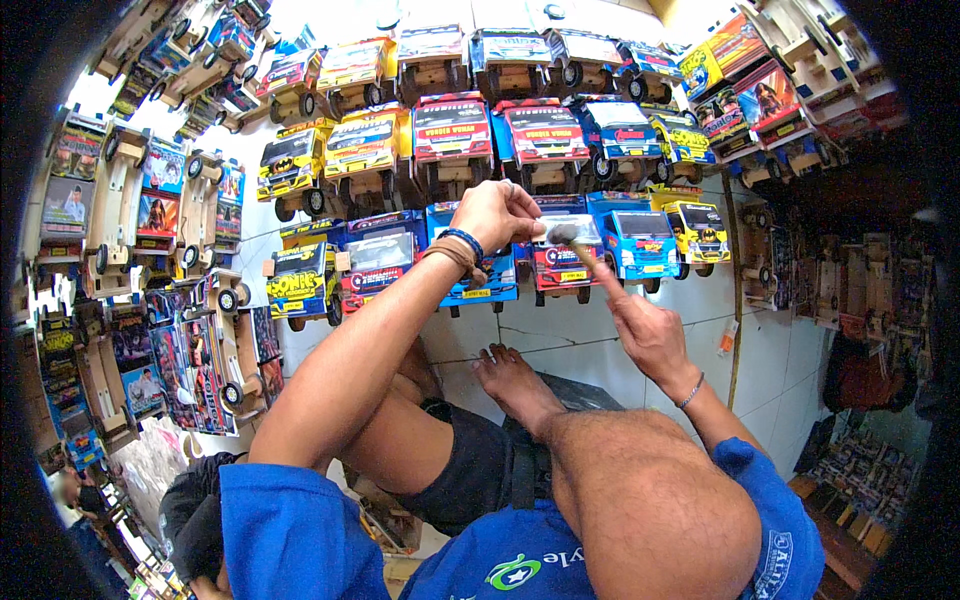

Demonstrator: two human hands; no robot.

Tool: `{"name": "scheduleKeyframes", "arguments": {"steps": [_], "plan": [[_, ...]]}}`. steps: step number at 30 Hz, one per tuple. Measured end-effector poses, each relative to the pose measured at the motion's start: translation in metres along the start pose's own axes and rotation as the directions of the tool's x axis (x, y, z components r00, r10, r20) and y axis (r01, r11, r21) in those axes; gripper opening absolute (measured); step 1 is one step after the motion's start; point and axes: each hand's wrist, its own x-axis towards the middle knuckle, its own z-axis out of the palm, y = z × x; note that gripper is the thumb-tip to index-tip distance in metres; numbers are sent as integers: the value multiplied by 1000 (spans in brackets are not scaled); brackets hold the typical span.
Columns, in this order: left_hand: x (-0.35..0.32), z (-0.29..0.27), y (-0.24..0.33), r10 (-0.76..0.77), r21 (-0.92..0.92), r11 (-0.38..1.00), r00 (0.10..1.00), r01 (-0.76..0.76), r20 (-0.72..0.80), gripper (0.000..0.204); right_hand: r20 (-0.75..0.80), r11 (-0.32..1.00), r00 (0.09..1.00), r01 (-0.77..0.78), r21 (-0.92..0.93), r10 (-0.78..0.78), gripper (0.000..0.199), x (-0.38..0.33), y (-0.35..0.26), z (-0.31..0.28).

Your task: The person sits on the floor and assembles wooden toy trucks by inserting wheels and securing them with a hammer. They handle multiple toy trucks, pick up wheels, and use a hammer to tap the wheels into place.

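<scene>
My right hand (648,338) grips the wooden handle of a small hammer (582,253). The hammer's grey head lies over the windshield area of a red toy truck (562,275) in the front row. Just left of that head, my left hand (496,216) is closed, thumb and fingertips pinched together at the truck's upper front. Whatever sits between those fingertips is too small or hidden to make out. Below my left wrist a blue toy truck (478,292) is partly covered. Another blue toy truck (640,246) stands right of the red one.
More toy trucks (452,130) stand in rows behind. Stacked wooden-bottomed trucks (110,210) rise at the left, others (770,90) at the upper right. My bare foot (515,385) rests on the white tiled floor (640,375). Part of another person (75,500) shows at the lower left.
</scene>
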Motion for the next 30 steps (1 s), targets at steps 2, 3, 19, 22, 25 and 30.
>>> {"name": "scheduleKeyframes", "arguments": {"steps": [2, 3, 19, 22, 25, 30], "plan": [[0, 0, 1, 6, 34, 999, 1000, -6, -1, 25, -2, 1000, 1000, 25, 2, -25, 69, -1, 2, 0], [0, 0, 1, 14, 42, 999, 1000, -14, -5, 25, -100, 995, 994, 53, 81, -45, 69, 0, 3, 2], [5, 2, -5, 11, -21, 1000, 1000, -11, 6, 24, -47, 998, 998, 39, 42, -37, 64, -5, 5, 10], [6, 1, -5, 114, 176, 978, 993, -108, -21, 29, 26, 995, 998, -59, 81, 57, 60, -2, -2, 11], [-4, -15, 1, 195, 408, 898, 980, -165, -33, 38, -187, 965, 982, 31, 261, 19, 64, 16, -20, 15], [-75, -96, 4, 168, 20, 985, 986, -169, 13, 50, -275, 876, 918, 367, 314, -286, 55, 56, -69, 14]]}}
